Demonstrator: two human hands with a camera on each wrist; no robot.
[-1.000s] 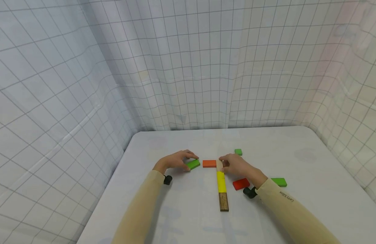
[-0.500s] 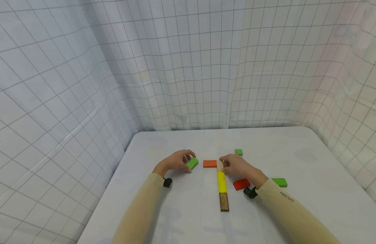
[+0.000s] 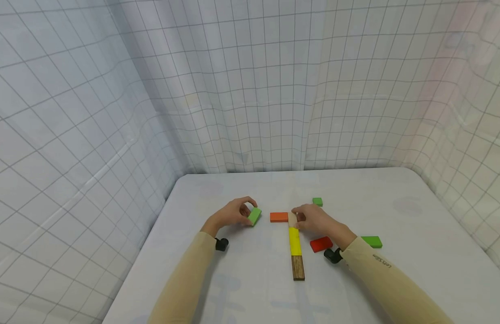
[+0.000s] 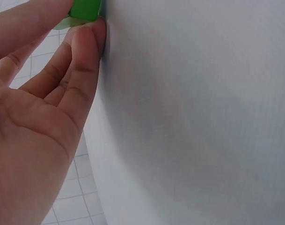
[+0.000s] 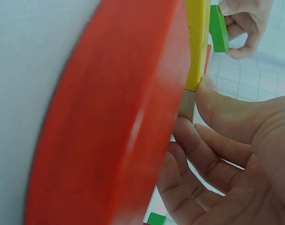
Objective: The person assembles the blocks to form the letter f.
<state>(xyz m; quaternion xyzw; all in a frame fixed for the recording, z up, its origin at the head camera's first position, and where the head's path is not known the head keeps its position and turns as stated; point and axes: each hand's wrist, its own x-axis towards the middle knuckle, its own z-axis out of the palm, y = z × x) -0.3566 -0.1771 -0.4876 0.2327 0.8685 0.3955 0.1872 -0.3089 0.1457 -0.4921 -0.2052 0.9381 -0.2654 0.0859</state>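
My left hand (image 3: pixel 234 212) pinches a green block (image 3: pixel 255 216) between thumb and fingers, left of an orange block (image 3: pixel 279 217). In the right wrist view that green block (image 5: pixel 219 29) stands tilted in the grip. Thumb and fingers of my right hand (image 3: pixel 315 218) pinch a pale wood block (image 3: pixel 292 219), whose left side meets the orange block. Below it, a yellow block (image 3: pixel 294 241) and a dark brown wood-grain block (image 3: pixel 298 268) continue one straight column. Only an end of the green block (image 4: pixel 85 8) shows in the left wrist view.
A red block (image 3: pixel 321 244) lies below the right hand and looms large in the right wrist view. Another green block (image 3: pixel 371 242) is partly behind the right sleeve. A small green block (image 3: pixel 317 202) sits beyond the right hand. Gridded white curtains surround the white table (image 3: pixel 242 288).
The left hand has turned the green block more upright in its grip and drawn it slightly left, away from the orange block. The right hand has stayed at the pale wood block.
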